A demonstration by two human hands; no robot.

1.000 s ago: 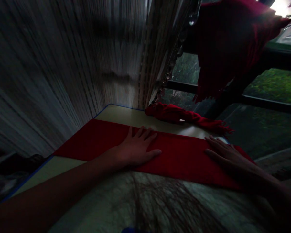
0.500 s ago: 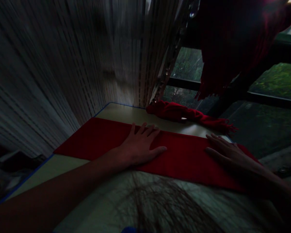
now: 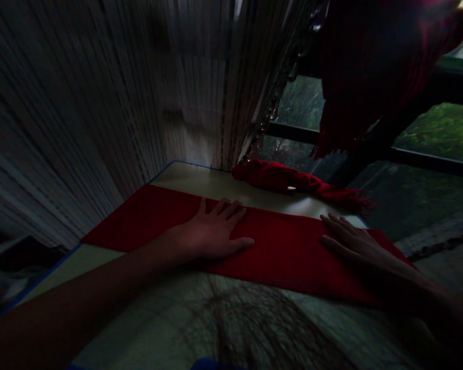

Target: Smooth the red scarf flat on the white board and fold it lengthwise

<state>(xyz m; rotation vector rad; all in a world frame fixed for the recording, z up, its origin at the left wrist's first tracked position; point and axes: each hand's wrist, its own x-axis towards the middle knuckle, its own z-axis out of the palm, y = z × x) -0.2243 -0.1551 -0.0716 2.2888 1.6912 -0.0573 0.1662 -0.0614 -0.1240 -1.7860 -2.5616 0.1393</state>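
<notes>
Pale tabletop [image 3: 191,175], red cloth [image 3: 281,252], left hand [image 3: 214,235] splayed wide, right hand [image 3: 357,243] flat, each grip unclenched, touching cloth

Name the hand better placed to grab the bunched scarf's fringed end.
Probably the right hand: it rests on the flat red cloth, close to that fringe; the left hand lies farther away.

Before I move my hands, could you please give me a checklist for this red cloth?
1. Left hand on red cloth: ok, fingers spread.
2. Right hand on cloth: ok, palm down.
3. Cloth's surface smooth: ok, no large wrinkles visible.
4. Fringed scarf apart from cloth: ok, bunched beyond it.
5. Cloth's left end short of the table edge: not ok, reaches it.
6. Right end flat: cannot tell, partly hidden.
</notes>
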